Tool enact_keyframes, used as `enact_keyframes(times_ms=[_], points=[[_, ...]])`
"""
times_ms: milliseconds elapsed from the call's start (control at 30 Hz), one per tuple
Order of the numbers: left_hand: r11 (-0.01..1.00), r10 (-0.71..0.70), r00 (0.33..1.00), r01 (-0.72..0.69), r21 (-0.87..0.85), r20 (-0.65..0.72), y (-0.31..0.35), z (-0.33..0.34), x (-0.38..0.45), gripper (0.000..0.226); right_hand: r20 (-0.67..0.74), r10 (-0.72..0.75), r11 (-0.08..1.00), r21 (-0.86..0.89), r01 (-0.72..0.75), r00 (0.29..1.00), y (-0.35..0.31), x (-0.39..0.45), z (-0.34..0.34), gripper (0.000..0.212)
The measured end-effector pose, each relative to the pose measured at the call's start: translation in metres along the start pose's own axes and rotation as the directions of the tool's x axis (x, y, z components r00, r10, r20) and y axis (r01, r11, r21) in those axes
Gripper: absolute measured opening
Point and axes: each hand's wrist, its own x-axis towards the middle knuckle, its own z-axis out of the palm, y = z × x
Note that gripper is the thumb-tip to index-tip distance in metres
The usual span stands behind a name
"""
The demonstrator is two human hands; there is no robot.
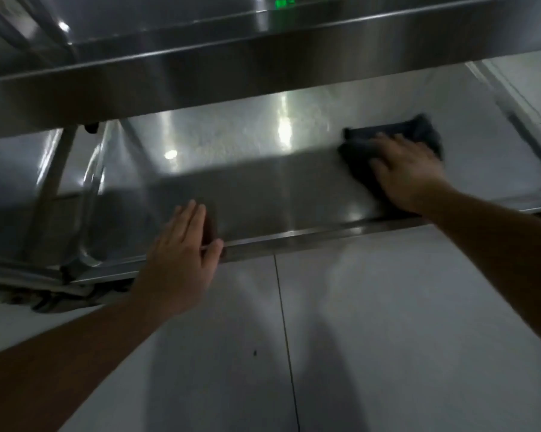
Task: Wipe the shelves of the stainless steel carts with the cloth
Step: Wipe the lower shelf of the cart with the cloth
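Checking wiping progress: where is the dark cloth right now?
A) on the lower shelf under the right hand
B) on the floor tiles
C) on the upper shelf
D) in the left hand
A: the right hand presses the dark cloth flat on the lower shelf; the left hand rests on the shelf's front edge.

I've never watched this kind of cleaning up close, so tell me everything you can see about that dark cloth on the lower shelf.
The cloth is dark, grey to black, soft and bunched rather than flat, its edges blurred. It lies on the right part of the cart's lower shelf, a shiny steel surface, beneath the upper shelf. The right hand rests on it with fingers spread, pressing it to the metal. The left hand is well apart from it, on the shelf's front edge.
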Motion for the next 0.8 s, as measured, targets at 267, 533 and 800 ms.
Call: enact_keyframes(times_ms=[267, 533, 800], points=[[0.981, -0.183, 0.981, 0.178, 0.072, 0.057, -0.08, -0.012, -0.015, 0.099, -0.007, 0.539, 0.835, 0.133, -0.534, 0.842, -0.044, 0.032, 0.002, 0.067], [0.977, -0.213, 0.971, 0.209, 0.039, 0.113, -0.084, -0.007, -0.011, 0.083, 0.167, -0.177, 0.981, 0.105, 0.161, 0.97, -0.301, 0.043, 0.072, 0.065], [0.987, -0.14, 0.981, 0.149, -0.057, 0.133, -0.106, -0.016, -0.012, 0.077, 0.059, -0.129, 0.988, 0.098, 0.123, 0.99, -0.195, 0.029, 0.043, 0.056]])
